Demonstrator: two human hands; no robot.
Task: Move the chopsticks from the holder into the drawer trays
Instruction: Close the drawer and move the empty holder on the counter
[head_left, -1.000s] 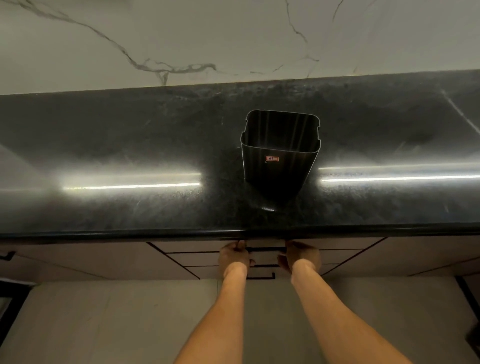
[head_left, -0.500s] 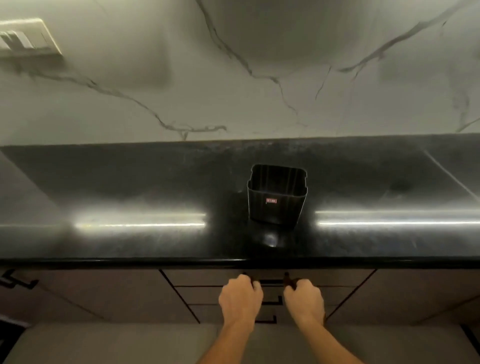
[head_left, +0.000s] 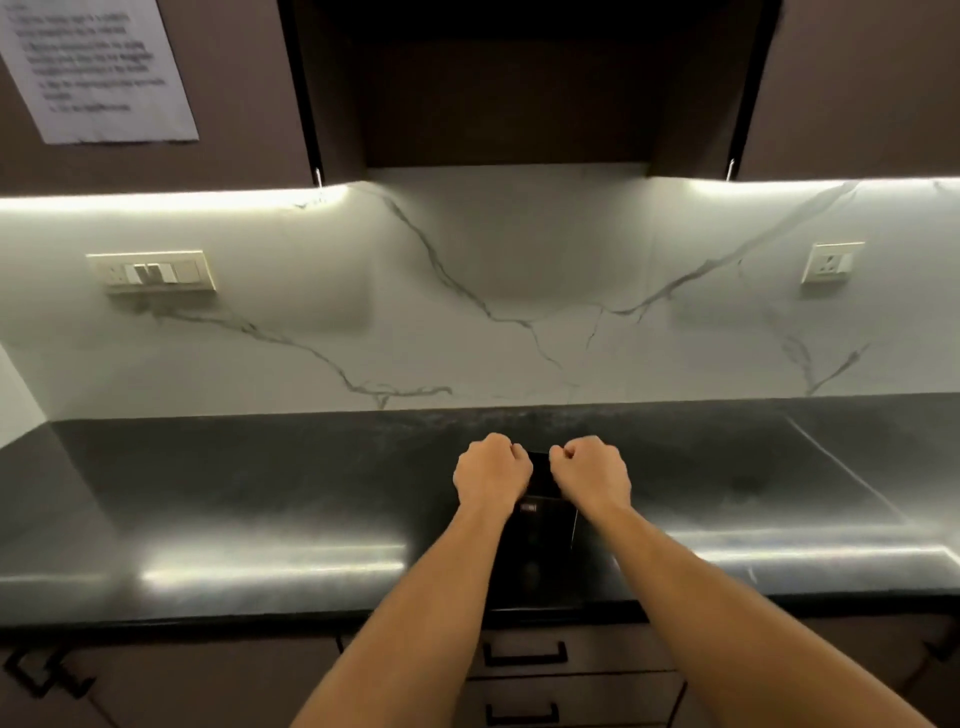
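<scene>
Fists sit side by side over the black worktop (head_left: 260, 493), and between them we see the black holder (head_left: 545, 525). It stands upright near the worktop's front edge. Its long axis runs vertically and its open mouth faces up. A small red label shows on the wall facing us. The inside is dark, so we cannot tell what it contains.

Our left hand (head_left: 492, 475) covers the holder's upper corner at 9 o'clock, and our right hand (head_left: 592, 473) covers the corner at 3 o'clock. Both have their fingers curled tight into the palm, knuckles up and thumbs turned toward each other. A narrow gap separates the two hands. We see nothing gripped in either one. We cannot tell whether they touch the holder's rim or only hang in front of it. Both forearms reach in from 6 o'clock.

Below the worktop's front edge, at 6 o'clock from the holder, a stack of drawers (head_left: 597, 649) sits closed. A dark bar handle (head_left: 524, 653) shows on the top one, with another on the drawer beneath it.

Behind the worktop rises a white marble backsplash (head_left: 519, 291) with grey veins. A switch plate (head_left: 150, 271) is at 10 o'clock and a socket (head_left: 832, 261) at 2 o'clock. Dark wall cabinets (head_left: 857, 78) hang at 12 o'clock, lit from beneath. A printed paper sheet (head_left: 98, 67) is at 11 o'clock, its text too blurred to read.
</scene>
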